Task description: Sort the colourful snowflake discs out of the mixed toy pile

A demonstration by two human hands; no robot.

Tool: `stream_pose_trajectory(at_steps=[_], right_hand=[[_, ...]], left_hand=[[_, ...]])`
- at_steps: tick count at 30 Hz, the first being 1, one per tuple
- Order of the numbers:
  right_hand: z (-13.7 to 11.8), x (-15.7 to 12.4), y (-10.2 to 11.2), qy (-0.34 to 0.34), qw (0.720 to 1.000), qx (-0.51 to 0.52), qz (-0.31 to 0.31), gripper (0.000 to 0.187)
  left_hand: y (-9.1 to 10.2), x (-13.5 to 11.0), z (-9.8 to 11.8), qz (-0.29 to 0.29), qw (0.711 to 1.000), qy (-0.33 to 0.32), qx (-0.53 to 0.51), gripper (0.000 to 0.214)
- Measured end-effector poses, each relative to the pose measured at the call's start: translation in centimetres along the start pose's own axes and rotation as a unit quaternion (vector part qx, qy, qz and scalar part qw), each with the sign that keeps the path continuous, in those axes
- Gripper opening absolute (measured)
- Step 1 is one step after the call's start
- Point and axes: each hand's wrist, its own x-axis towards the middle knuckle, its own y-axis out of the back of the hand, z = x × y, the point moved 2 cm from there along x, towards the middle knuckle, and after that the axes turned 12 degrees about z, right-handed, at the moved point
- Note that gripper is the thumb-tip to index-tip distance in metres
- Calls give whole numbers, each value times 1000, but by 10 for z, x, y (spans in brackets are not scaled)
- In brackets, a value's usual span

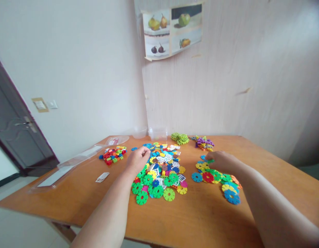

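Observation:
My left hand [139,159], its fingers curled together, is at the left edge of a big mixed pile of notched plastic discs [157,191]. Whatever it may pinch is hidden. White lattice pieces [165,158] and small coloured bits lie among these discs. On the right, my right hand [221,161] pinches a green notched disc [210,161] over a smaller group of discs. That group includes a red disc [208,177], a blue disc [232,197] and several yellow and green ones.
Small coloured blocks [113,155] are heaped at the left, with a lone white lattice piece [102,177] nearer. Lime-green pieces [179,138] and purple pieces [204,142] sit at the back. Clear containers [158,133] stand by the wall; clear lids [56,176] lie along the left edge.

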Motion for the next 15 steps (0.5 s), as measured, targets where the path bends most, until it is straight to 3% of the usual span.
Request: stream_pose_trajectory(at_steps=[9,15], right_hand=[[2,-2,1,-9,1000,-9,9,39],[-18,-5,10,8,999,39,33,37]], left_hand=[[3,0,2,5,1000,12,12,29],[5,0,4,-1,1000,5,17,29]])
